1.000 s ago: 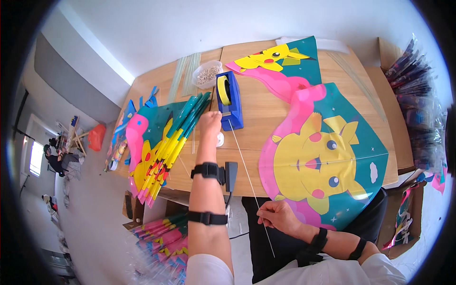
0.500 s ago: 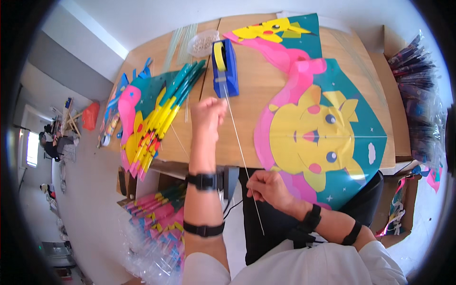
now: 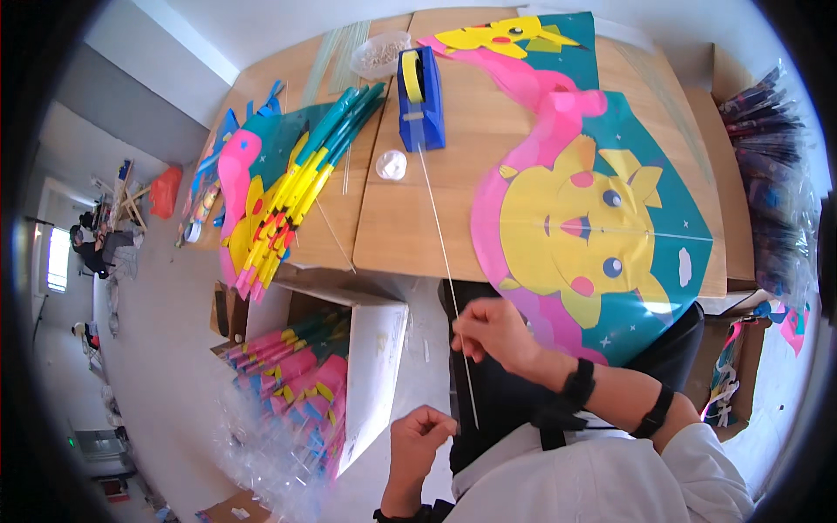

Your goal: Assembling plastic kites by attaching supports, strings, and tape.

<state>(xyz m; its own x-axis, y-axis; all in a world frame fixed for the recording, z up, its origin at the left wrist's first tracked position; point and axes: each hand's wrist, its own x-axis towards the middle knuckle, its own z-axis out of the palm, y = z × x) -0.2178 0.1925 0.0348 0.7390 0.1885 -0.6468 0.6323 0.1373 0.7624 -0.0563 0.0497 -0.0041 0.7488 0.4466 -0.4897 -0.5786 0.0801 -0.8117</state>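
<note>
Right hand grip pinches thin white kite rod near lower end; rod runs up over desk edge toward blue tape dispenser. Rod likely light, springy, slippery: pinch low. Left hand fingers curled, nothing visible inside. Versus half-second earlier: left hand dropped from rod's upper part to lap.

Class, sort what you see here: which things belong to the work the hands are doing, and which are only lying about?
In hand:
thin white rod, pinched by the right hand
left hand, closed near the rod's lower end
flat kite on the table

Lying about:
blue tape dispenser
rolled kites
box of packed kites
</note>
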